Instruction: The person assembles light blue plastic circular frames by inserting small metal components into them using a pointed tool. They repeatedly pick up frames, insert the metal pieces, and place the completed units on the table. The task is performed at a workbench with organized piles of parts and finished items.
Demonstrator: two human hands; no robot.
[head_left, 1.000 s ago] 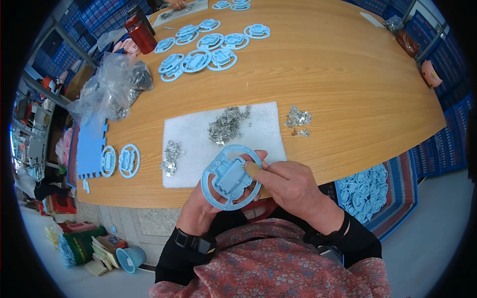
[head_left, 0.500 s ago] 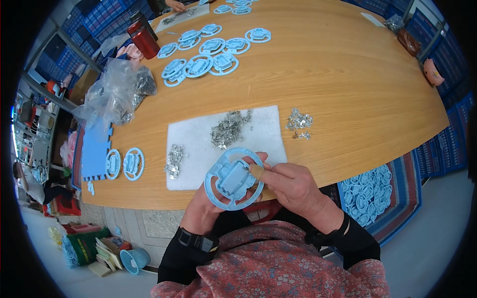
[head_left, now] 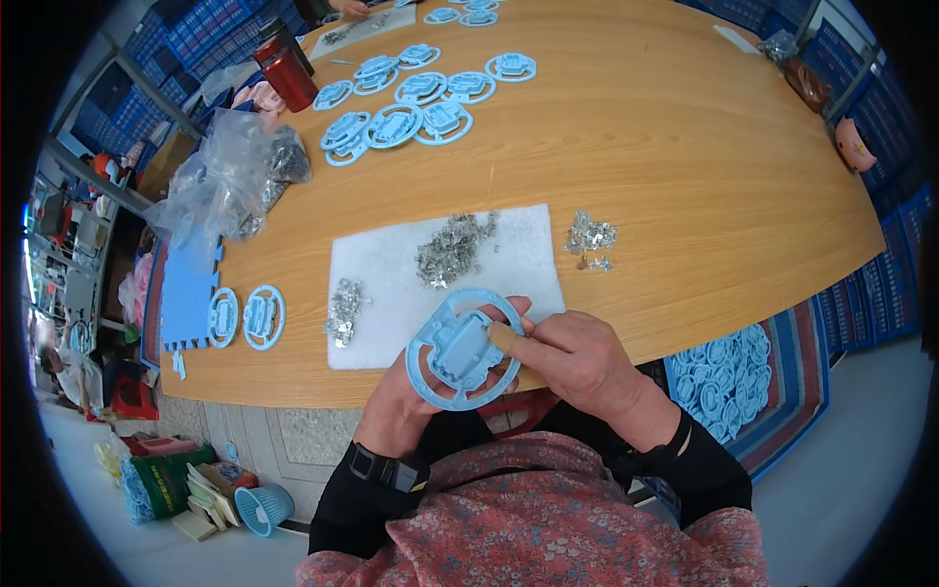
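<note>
My left hand (head_left: 395,399) grips a light blue plastic toy steering wheel (head_left: 464,350) from beneath, tilted above the near edge of a white pad (head_left: 380,262). Its fingertips curl round the far right side of the rim. My right hand (head_left: 589,364) is closed in a pinch against the right side of the wheel's hub, with a tan wrap on the thumb. Whatever lies between those fingers is hidden. Behind the wheel, a heap of small metal pieces (head_left: 452,252) rests on the pad, with a smaller metal pile (head_left: 344,311) at its left.
More metal pieces (head_left: 591,233) lie right of the pad. Two blue wheels (head_left: 262,317) sit left, near a blue foam mat (head_left: 190,293) and plastic bags (head_left: 227,176). Several wheels (head_left: 421,90) and a red flask (head_left: 288,78) stand farther back. A bin of wheels (head_left: 722,382) is low right.
The wheel stays in my left hand and my right thumb remains at its hub. Both hands have barely shifted; the whole view has moved slightly.
</note>
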